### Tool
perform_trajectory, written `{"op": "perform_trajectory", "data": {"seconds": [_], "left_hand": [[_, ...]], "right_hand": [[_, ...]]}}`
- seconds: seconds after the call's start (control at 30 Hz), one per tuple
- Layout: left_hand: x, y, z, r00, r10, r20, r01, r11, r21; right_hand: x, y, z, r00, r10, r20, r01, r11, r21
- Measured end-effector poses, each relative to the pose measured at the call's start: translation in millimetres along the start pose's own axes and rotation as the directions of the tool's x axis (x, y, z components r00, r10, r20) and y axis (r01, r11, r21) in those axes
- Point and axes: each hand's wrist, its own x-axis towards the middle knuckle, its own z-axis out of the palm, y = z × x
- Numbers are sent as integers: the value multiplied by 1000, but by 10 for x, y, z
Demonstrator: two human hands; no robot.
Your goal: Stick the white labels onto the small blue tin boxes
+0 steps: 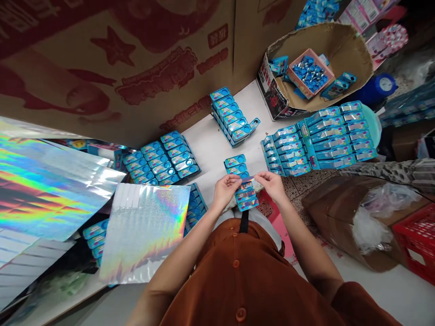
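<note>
My left hand and my right hand face each other in front of my body, fingers pinched. Between them stretches a narrow shiny sticker strip, one end in each hand. The strip lies over a short row of small blue printed packs, close to or touching them; which of the two I cannot tell. Packs nearest me carry a shiny band, while the far ones show a round recess. Sheets of rainbow-sheen holographic sticker lie to the left of my left forearm.
Blue packs stand in stacked rows at left, far centre and right on the white table. A cut-open carton holds a pink box of small blue pieces. A large printed carton walls the back.
</note>
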Motion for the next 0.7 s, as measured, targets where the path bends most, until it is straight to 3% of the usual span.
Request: {"op": "perform_trajectory", "data": {"seconds": [0.23,0.57,0.7], "left_hand": [[21,-26,36,995,21,-101,-8,992,126],[-23,-25,54,981,137,-139,-93,954,286],[10,-54,46,989,97,-110,-66,964,257]], "right_hand": [[134,96,-23,999,25,35,-26,1000,16],[57,-4,-7,996,50,75,-54,997,53],[41,-16,-18,996,55,64,-59,997,59]]}}
